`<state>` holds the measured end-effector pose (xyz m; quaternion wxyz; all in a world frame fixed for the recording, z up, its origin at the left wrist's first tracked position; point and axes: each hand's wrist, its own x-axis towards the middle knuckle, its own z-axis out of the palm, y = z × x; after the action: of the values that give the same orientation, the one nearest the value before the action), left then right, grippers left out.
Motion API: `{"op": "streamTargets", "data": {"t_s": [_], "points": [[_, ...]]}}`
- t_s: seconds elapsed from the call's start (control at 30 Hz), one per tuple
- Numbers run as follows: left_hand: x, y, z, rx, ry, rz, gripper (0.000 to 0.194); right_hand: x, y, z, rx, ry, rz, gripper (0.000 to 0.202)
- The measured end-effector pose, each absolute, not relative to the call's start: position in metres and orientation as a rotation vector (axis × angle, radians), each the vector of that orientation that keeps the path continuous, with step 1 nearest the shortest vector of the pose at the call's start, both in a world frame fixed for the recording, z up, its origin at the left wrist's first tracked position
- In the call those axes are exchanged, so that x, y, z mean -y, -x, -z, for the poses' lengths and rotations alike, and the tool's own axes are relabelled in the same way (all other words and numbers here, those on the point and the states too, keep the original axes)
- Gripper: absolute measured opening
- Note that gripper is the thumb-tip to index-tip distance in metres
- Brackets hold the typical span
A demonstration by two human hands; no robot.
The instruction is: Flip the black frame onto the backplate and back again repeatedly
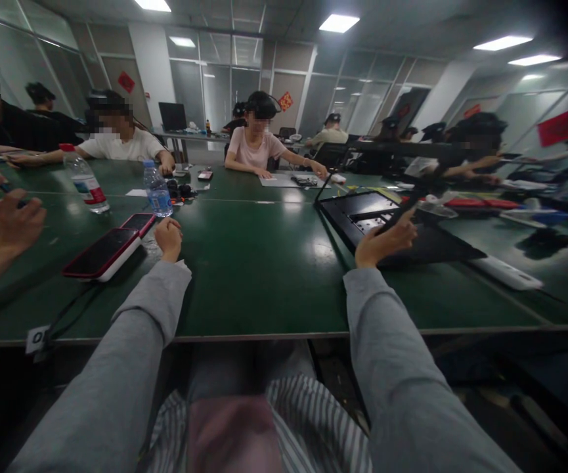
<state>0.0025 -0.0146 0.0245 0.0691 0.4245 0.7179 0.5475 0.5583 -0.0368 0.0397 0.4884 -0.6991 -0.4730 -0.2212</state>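
My left hand [168, 238] rests on the green table [254, 276] as a closed fist, and I see nothing in it. It sits just right of two red-edged flat devices with dark screens [104, 254] [138, 223]. My right hand [385, 240] is closed on a thin dark tool [398, 213] that points up and to the right. The hand lies at the near edge of an opened black laptop base [362, 215] lying flat on a dark mat. Both arms are in grey sleeves.
Two water bottles [85, 180] [157, 189] stand at the back left. A co-worker's hand [5, 220] holds a thin object at the far left. A white bar [505, 272] lies at the right. Several people work along the far side. The table's near edge [264, 336] is just below my elbows.
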Motion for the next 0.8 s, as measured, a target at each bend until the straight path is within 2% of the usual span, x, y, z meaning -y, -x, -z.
{"op": "streamTargets", "data": {"t_s": [0.13, 0.23, 0.4, 0.47, 0.57, 0.7, 0.8], "points": [[0.011, -0.004, -0.025, -2.017, -1.201, -1.695, 0.047, 0.037, -0.531, -0.049, 1.270, 1.615, 0.580, 0.068], [0.005, -0.002, -0.023, -1.987, -1.261, -1.751, 0.053, 0.034, -0.520, -0.053, 1.285, 1.575, 0.555, 0.067], [0.002, -0.006, -0.017, -1.902, -1.422, -1.821, 0.072, 0.030, -0.511, -0.047, 1.320, 1.593, 0.259, 0.075], [0.003, -0.009, -0.015, -1.852, -1.457, -1.722, 0.069, 0.025, -0.509, -0.042, 1.341, 1.623, 0.135, 0.078], [0.004, -0.013, -0.014, -1.807, -1.468, -1.558, 0.051, 0.014, -0.511, -0.032, 1.348, 1.653, 0.035, 0.081], [0.000, -0.010, -0.011, -1.892, -1.374, -1.527, 0.038, 0.000, -0.519, -0.017, 1.366, 1.661, -0.121, 0.085], [-0.004, -0.002, -0.005, -1.956, -1.339, -1.417, 0.038, -0.007, -0.525, -0.007, 1.437, 1.615, -0.266, 0.070]]}}
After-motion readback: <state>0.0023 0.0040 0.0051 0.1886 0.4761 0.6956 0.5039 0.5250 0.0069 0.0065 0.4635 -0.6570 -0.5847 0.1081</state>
